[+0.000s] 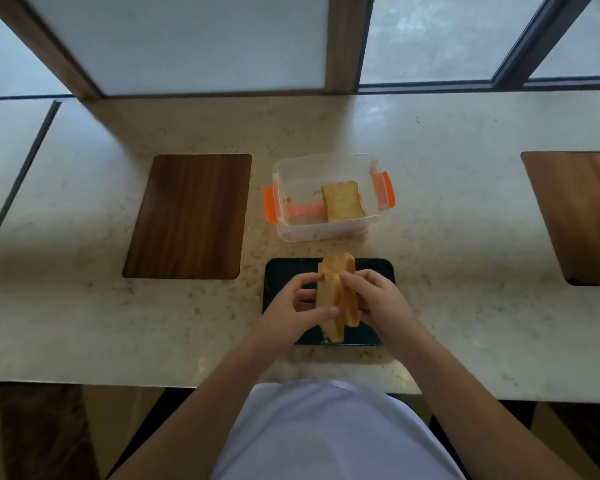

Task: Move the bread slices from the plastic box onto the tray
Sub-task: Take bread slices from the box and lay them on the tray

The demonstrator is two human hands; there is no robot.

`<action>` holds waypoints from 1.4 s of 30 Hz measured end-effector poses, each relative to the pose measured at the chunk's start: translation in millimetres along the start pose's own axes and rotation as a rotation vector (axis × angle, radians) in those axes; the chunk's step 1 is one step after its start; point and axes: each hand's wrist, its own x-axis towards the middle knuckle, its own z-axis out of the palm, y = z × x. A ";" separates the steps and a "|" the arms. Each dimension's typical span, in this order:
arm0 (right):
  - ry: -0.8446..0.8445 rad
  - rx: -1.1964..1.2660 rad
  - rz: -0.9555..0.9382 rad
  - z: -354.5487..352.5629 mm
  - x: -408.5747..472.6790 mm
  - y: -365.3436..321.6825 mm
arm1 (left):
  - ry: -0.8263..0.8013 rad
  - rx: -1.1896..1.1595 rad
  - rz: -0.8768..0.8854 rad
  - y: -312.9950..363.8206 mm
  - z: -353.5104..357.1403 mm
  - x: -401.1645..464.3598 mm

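Note:
A small stack of bread slices stands on edge above the dark tray, held between both hands. My left hand grips the stack's left face and my right hand grips its right face. The slices look slightly fanned apart at the near end. Behind the tray stands the clear plastic box with orange clips; bread lies flat in its right half, and I cannot tell whether it is one slice or more. Much of the tray is hidden under my hands.
A dark wooden board is set into the pale stone counter to the left of the box. Another wooden board lies at the far right. Windows run along the back of the counter. The counter's near edge is just below the tray.

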 end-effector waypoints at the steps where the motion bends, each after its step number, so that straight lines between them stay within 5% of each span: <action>1: -0.003 -0.022 0.005 -1.0 0.2 1.2 | 0.002 0.021 -0.012 -2.6 0.4 -1.0; 13: 0.005 -0.141 0.115 10.5 4.7 22.3 | 0.106 -0.022 -0.112 -41.5 -1.9 -6.1; 28: -0.185 -0.761 0.257 50.9 122.3 -0.4 | 0.299 -0.214 -0.139 -88.2 -64.2 -23.4; 32: -0.256 -0.949 0.183 70.4 140.5 1.0 | 0.343 -0.221 -0.149 -96.7 -74.8 -29.3; 42: -0.134 -1.433 -0.177 74.5 138.9 9.1 | 0.349 -0.171 -0.176 -102.5 -85.8 -24.6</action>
